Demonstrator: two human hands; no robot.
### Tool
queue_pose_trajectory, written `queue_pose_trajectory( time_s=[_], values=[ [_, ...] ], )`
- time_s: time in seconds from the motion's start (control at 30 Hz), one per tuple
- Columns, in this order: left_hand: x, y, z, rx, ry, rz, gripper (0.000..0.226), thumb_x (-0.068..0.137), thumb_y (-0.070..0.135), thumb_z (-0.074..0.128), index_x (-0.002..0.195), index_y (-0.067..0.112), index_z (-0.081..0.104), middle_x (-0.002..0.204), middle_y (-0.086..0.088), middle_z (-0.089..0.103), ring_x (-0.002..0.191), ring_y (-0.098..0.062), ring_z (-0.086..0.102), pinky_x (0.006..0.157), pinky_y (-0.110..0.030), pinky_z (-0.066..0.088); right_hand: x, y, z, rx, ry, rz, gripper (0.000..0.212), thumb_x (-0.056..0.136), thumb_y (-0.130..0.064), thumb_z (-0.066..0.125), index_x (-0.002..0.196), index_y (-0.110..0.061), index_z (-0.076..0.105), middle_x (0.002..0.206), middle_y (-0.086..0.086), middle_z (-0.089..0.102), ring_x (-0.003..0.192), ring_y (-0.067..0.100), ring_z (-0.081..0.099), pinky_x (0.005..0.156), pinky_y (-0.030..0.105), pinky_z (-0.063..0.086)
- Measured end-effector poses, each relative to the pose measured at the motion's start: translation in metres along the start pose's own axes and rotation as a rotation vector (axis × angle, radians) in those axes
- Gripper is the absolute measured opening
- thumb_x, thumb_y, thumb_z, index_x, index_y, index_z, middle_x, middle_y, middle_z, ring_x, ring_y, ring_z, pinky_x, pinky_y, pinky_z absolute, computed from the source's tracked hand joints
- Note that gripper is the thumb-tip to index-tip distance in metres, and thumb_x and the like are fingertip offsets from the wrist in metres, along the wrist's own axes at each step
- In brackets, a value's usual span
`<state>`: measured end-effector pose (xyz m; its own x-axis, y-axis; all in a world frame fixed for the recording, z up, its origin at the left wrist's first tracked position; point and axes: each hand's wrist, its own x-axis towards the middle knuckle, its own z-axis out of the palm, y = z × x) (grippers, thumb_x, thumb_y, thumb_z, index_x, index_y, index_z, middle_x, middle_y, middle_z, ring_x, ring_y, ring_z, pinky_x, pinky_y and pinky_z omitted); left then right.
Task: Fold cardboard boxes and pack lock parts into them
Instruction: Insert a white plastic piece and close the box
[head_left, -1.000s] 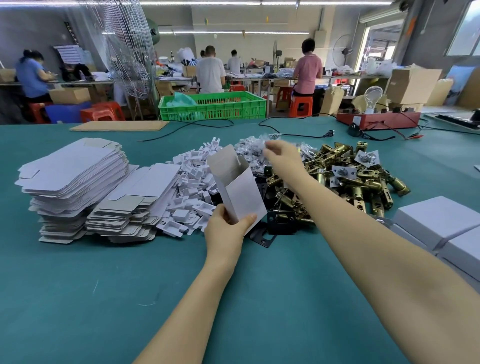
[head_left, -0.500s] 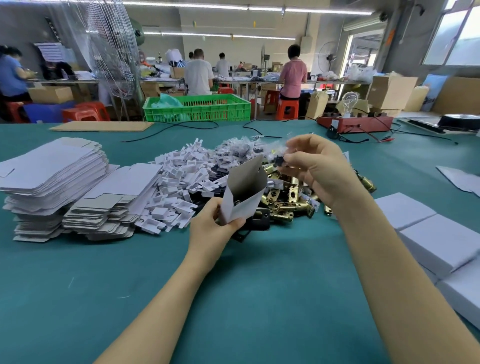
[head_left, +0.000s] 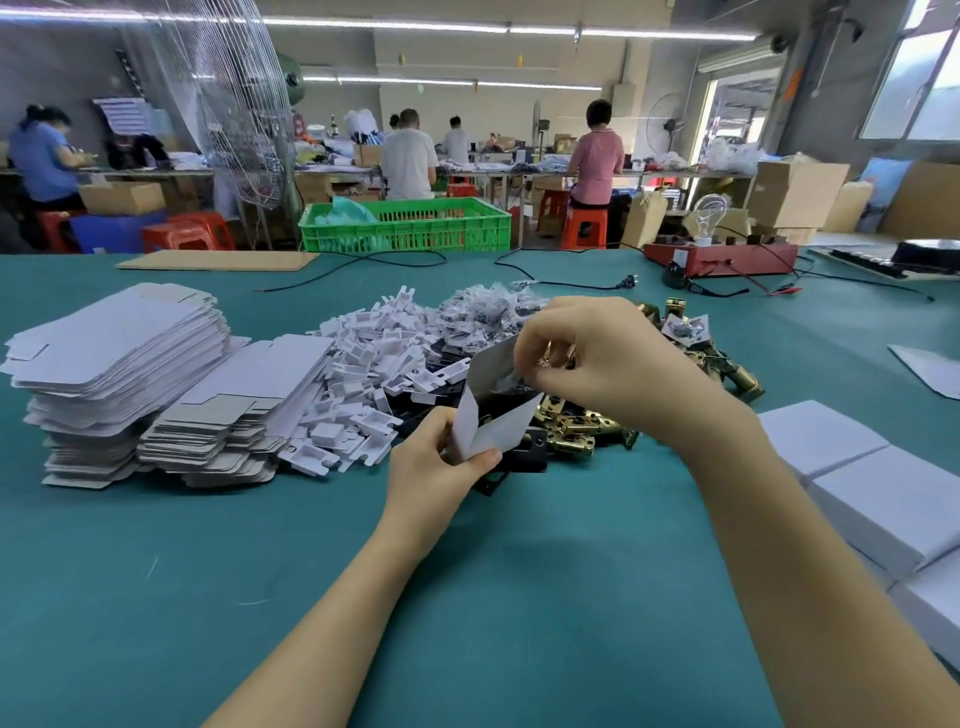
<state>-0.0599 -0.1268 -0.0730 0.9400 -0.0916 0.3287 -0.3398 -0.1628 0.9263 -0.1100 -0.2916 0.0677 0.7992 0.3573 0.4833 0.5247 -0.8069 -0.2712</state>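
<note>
My left hand (head_left: 439, 462) grips the bottom of a small white cardboard box (head_left: 493, 415), held upright with its top open. My right hand (head_left: 597, 353) is over the box's mouth, fingers pinched on a small clear bag of parts (head_left: 511, 383) that reaches into the opening. Behind the hands lies a heap of brass lock parts (head_left: 576, 431), black plates (head_left: 524, 457), small bags of parts (head_left: 483, 317) and white plastic inserts (head_left: 363, 374). Two stacks of flat box blanks (head_left: 114, 364) stand at the left.
Closed white boxes (head_left: 893, 499) lie at the right edge of the green table (head_left: 260, 597). A green crate (head_left: 410, 226), black cables (head_left: 566, 283) and a red device with a bulb (head_left: 722, 254) sit at the back. People work at far benches.
My right hand picked a small bag from the pile, drew back and came down to the box's mouth. My left hand kept the box and tilted its opening up toward me.
</note>
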Motion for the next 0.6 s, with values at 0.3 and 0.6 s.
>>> queue_pose_trajectory(
  time_s=[0.3, 0.6],
  values=[
    [0.0016, -0.006, -0.0004, 0.001, -0.024, -0.001, 0.03, 0.072, 0.015, 0.083, 0.075, 0.035, 0.06, 0.082, 0.006, 0.067, 0.083, -0.019, 0.063, 0.068, -0.031, 0.05, 0.0024, 0.0043, 0.0046, -0.03, 0.042, 0.049, 0.013, 0.08, -0.007, 0.069, 0.092, -0.011, 0.071, 0.081, 0.0, 0.065, 0.071, 0.012, 0.057, 0.066, 0.014, 0.042],
    [0.0015, -0.0058, -0.0008, -0.025, -0.041, -0.037, 0.025, 0.073, 0.009, 0.082, 0.089, 0.018, 0.064, 0.087, 0.001, 0.069, 0.087, -0.024, 0.064, 0.075, -0.04, 0.054, 0.0043, 0.0057, 0.0097, -0.19, -0.108, -0.008, 0.015, 0.087, -0.009, 0.062, 0.093, -0.014, 0.074, 0.093, -0.001, 0.067, 0.073, 0.007, 0.049, 0.07, 0.019, 0.038]
  ],
)
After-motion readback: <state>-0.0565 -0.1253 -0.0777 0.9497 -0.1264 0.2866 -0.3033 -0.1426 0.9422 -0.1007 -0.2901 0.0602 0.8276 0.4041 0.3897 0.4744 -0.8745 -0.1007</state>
